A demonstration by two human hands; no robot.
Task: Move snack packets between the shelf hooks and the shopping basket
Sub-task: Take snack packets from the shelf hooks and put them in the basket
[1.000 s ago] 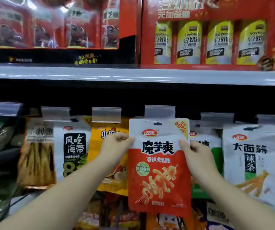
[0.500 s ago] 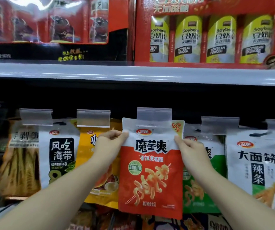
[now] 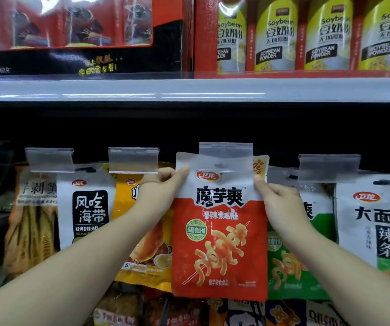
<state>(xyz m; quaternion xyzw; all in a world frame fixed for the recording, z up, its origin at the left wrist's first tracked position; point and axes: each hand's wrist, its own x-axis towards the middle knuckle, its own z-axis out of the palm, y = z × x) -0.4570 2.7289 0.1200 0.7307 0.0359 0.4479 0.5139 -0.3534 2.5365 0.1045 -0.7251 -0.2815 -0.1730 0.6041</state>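
A red and white snack packet (image 3: pixel 219 231) hangs upright in the middle of the hook row, its white top edge tucked behind a clear price-tag holder (image 3: pixel 225 156). My left hand (image 3: pixel 159 191) pinches the packet's upper left edge and my right hand (image 3: pixel 276 201) pinches its upper right edge. The hook itself is hidden behind the tag holder. No shopping basket is in view.
Other packets hang alongside: a white seaweed packet (image 3: pixel 88 208), a yellow packet (image 3: pixel 146 250), a green packet (image 3: pixel 300 262) and a white one (image 3: pixel 375 222). A grey shelf edge (image 3: pixel 189 89) above carries soybean powder bags (image 3: pixel 276 36). More packets hang in the row below.
Both hands have lifted the red packet up and toward the shelf, so its top now sits behind the clear tag holder. The camera has moved closer.
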